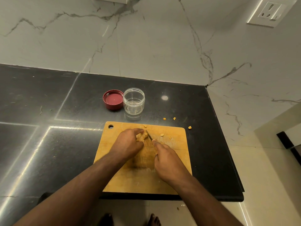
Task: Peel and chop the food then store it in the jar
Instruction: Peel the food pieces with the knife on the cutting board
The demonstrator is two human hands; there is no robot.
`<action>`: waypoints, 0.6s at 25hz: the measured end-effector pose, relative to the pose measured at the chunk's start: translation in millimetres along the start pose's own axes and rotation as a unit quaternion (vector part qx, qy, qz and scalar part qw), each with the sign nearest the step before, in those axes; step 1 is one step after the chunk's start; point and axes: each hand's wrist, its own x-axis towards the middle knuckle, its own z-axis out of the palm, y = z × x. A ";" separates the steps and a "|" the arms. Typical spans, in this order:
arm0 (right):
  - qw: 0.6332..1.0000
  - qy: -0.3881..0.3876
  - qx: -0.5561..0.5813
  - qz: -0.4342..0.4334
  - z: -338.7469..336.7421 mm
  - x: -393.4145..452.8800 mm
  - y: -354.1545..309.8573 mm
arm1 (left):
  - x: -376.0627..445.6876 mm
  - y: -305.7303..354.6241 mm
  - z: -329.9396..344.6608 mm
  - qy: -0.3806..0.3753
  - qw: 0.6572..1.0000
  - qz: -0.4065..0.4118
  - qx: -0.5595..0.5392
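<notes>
A tan piece of peeled food point(141, 137) lies on the wooden cutting board point(177, 154). My left hand point(129, 142) holds it down with curled fingers. My right hand point(167, 160) grips a knife, its handle hidden in the fist. The dark blade point(149, 135) points away from me and rests against the food's right side. Small cut bits point(161, 135) lie on the board's far right part. Behind the board stands a clear open jar point(134, 101) with its dark red lid point(113, 99) upside down to its left.
Three yellow bits point(174, 118) lie on the black countertop point(48, 128) beyond the board's far right corner. The counter ends at a marble wall behind and on the right. Its front edge runs just under the board. A wall socket point(270, 12) sits top right.
</notes>
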 end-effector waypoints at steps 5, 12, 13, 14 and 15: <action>1.000 0.004 0.007 0.009 8.5 -22.8 3.9 | -4.4 -6.8 1.8 0.015 1.000 -0.012 0.013; 1.000 0.022 0.019 0.007 7.1 -29.8 4.8 | -1.9 -1.7 -2.6 0.010 0.999 -0.018 0.035; 0.999 0.021 0.024 0.007 5.6 -29.3 4.8 | -1.7 -0.9 -1.7 0.019 0.999 -0.016 0.037; 0.999 0.021 0.031 0.009 4.3 -28.6 5.4 | -1.5 -0.2 -0.4 0.025 0.999 -0.008 0.036; 0.999 0.025 0.040 0.012 2.9 -28.2 6.2 | -1.5 0.5 1.2 0.025 0.999 0.001 0.034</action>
